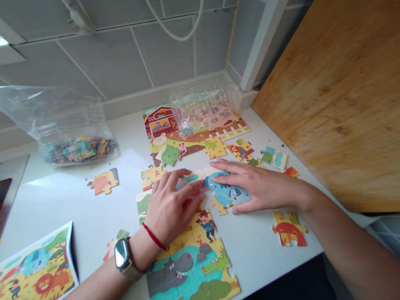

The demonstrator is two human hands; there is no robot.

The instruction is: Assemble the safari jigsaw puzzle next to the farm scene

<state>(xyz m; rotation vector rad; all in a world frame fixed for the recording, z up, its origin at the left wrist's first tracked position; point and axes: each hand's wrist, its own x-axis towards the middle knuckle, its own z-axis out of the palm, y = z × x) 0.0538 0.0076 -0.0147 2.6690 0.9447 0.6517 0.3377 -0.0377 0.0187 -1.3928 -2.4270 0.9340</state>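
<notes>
My left hand (173,201), with a watch and a red cord at its wrist, lies over the upper part of a partly joined jigsaw puzzle (187,268). Its fingers are slightly bent, the tips touching pieces near the top. The lower part of the puzzle shows a grey hippo and green crocodiles in water. My right hand (251,182) lies with fingers spread on the blue elephant pieces (224,193). Those pieces are partly covered by both hands, and I cannot tell whether they lock into the main section. A yellow piece (220,207) sits just below the elephant.
Loose pieces lie around, including a red-orange animal piece (289,229), an orange piece (104,181) and a green piece (170,154). Behind stand a bag of pieces (78,147) and a farm puzzle (161,125) under bubble wrap (205,107). A picture sheet (32,278) lies left; a wooden board (356,98) rises right.
</notes>
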